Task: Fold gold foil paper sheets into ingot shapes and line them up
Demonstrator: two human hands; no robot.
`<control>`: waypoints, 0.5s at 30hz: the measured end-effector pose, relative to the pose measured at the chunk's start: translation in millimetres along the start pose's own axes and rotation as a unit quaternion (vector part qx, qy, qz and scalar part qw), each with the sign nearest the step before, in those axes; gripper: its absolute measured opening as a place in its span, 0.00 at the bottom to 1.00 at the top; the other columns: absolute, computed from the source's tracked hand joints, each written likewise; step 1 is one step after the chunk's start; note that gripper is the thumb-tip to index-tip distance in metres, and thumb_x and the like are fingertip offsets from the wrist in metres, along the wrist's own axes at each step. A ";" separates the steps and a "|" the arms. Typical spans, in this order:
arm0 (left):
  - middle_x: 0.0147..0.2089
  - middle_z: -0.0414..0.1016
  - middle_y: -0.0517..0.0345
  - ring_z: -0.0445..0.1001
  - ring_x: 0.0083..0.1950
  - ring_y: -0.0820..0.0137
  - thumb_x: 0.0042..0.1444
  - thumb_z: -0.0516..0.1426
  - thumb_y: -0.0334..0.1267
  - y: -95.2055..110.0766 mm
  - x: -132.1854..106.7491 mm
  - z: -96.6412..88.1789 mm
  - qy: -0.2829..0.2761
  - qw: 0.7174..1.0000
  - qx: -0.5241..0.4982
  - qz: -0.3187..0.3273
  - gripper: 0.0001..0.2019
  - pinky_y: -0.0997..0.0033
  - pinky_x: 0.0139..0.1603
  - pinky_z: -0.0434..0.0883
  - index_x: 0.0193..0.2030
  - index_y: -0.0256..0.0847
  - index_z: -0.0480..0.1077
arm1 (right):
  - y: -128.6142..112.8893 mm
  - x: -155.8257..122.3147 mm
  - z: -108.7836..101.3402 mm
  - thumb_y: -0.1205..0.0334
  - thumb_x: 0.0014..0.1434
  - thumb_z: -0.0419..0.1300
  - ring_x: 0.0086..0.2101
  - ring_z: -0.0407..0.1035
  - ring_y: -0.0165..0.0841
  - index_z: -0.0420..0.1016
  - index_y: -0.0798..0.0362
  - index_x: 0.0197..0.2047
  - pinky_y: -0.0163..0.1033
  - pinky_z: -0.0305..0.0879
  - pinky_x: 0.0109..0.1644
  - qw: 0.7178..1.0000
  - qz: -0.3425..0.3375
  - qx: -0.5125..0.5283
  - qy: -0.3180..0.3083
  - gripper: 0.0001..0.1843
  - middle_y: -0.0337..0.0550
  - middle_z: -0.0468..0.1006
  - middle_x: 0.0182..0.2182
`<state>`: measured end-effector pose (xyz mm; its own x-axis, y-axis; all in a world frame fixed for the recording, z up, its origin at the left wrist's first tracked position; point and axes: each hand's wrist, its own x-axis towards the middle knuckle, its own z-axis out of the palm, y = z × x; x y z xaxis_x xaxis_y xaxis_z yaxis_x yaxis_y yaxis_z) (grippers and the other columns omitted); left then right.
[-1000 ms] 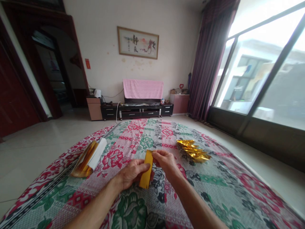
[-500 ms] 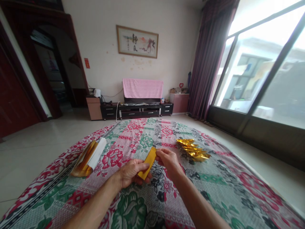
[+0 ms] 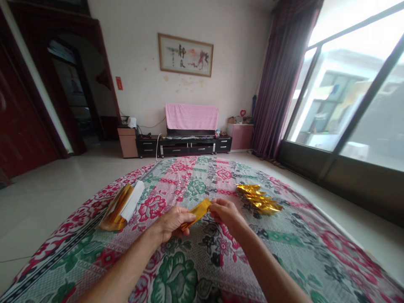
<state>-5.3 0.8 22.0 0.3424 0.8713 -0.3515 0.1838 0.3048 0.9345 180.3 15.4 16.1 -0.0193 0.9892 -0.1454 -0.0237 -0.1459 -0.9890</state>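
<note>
Between my two hands is a narrow folded strip of gold paper (image 3: 200, 211), held slanting above the patterned cloth. My left hand (image 3: 175, 222) pinches its lower left end, thumb on top and fingers beneath. The fingertips of my right hand (image 3: 224, 212) are closed on its upper right end. Off to the right lies a row of folded shiny gold paper pieces (image 3: 260, 198). To the left rests a stack of gold paper sheets (image 3: 117, 208) with a white sheet (image 3: 134, 201) along its side.
A flowered cloth (image 3: 175, 273) covers the wide surface under my hands. Beyond it stand a low black cabinet (image 3: 186, 149) and a screen under a pink cloth (image 3: 192, 116). A purple curtain (image 3: 273, 84) and large windows are on the right, a doorway on the left.
The gold strip has turned to a flatter slant and tilted between my hands. Both hands keep hold of it. The view has shifted slightly.
</note>
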 end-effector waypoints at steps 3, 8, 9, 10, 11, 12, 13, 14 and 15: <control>0.15 0.61 0.68 0.59 0.13 0.82 0.40 0.61 0.45 0.6 0.2 -4.2 -0.011 1.000 -0.011 -0.006 0.14 0.83 0.12 0.54 0.24 0.36 0.64 | -1.3 -1.3 -0.7 0.64 0.38 0.60 0.18 0.59 0.23 0.63 0.53 0.33 0.28 0.49 0.21 0.999 -0.033 0.013 -0.025 0.15 0.29 0.65 0.16; 0.18 0.63 0.69 0.59 0.14 0.83 0.39 0.63 0.43 1.2 1.3 -13.1 -0.008 0.999 -0.054 0.001 0.15 0.84 0.13 0.52 0.30 0.35 0.66 | 0.8 -0.4 -4.9 0.62 0.42 0.59 0.19 0.57 0.22 0.64 0.53 0.32 0.28 0.50 0.23 0.985 -0.132 0.002 -0.110 0.12 0.28 0.62 0.17; 0.19 0.64 0.68 0.59 0.14 0.83 0.38 0.63 0.42 0.8 2.0 -15.0 0.002 0.998 -0.066 0.005 0.17 0.84 0.13 0.52 0.33 0.36 0.67 | 2.6 0.9 -5.6 0.60 0.43 0.59 0.19 0.57 0.22 0.65 0.54 0.31 0.29 0.50 0.23 0.983 -0.144 -0.010 -0.116 0.10 0.29 0.63 0.17; 0.20 0.66 0.68 0.60 0.14 0.83 0.38 0.64 0.41 0.1 2.8 -17.0 0.015 0.997 -0.077 0.007 0.19 0.85 0.13 0.52 0.37 0.36 0.67 | 4.5 2.3 -6.1 0.59 0.44 0.58 0.19 0.57 0.22 0.67 0.54 0.29 0.29 0.50 0.23 0.981 -0.150 -0.026 -0.117 0.09 0.31 0.64 0.18; 0.21 0.68 0.67 0.61 0.15 0.83 0.38 0.64 0.40 -0.7 3.6 -19.0 0.028 0.996 -0.087 0.008 0.21 0.85 0.14 0.53 0.40 0.37 0.67 | 6.4 3.6 -6.3 0.59 0.44 0.58 0.19 0.56 0.22 0.68 0.55 0.28 0.29 0.49 0.23 0.982 -0.148 -0.041 -0.111 0.09 0.31 0.64 0.17; 0.23 0.69 0.65 0.62 0.15 0.83 0.37 0.64 0.40 -1.7 4.4 -20.9 0.039 0.995 -0.096 0.007 0.23 0.85 0.14 0.54 0.42 0.37 0.66 | 8.1 4.5 -6.2 0.59 0.44 0.58 0.18 0.55 0.22 0.69 0.56 0.27 0.29 0.49 0.23 0.983 -0.141 -0.057 -0.102 0.09 0.31 0.63 0.16; 0.24 0.71 0.64 0.63 0.16 0.82 0.37 0.64 0.39 -2.7 5.0 -22.7 0.048 0.994 -0.102 0.006 0.24 0.84 0.15 0.56 0.44 0.37 0.66 | 9.4 5.1 -5.9 0.59 0.44 0.58 0.18 0.54 0.22 0.70 0.56 0.27 0.29 0.47 0.22 0.985 -0.131 -0.071 -0.091 0.09 0.31 0.62 0.15; 0.25 0.72 0.63 0.65 0.17 0.81 0.37 0.63 0.38 -3.8 5.4 -24.5 0.054 0.993 -0.106 0.007 0.25 0.84 0.16 0.58 0.45 0.37 0.65 | 10.3 5.4 -5.5 0.59 0.44 0.57 0.17 0.52 0.22 0.71 0.56 0.27 0.29 0.46 0.21 0.986 -0.120 -0.083 -0.079 0.09 0.31 0.61 0.14; 0.25 0.72 0.62 0.66 0.18 0.80 0.37 0.63 0.37 -4.8 5.7 -26.0 0.058 0.992 -0.108 0.008 0.25 0.83 0.18 0.60 0.45 0.37 0.65 | 10.8 5.2 -5.0 0.59 0.44 0.57 0.16 0.51 0.21 0.72 0.57 0.28 0.29 0.45 0.21 0.987 -0.113 -0.093 -0.069 0.10 0.30 0.60 0.13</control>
<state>-28.2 14.4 17.0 0.2338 0.9112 -0.3392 -0.0267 0.3548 0.9346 184.9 19.1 4.5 -0.1711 0.9827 0.0708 0.1401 0.0953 -0.9855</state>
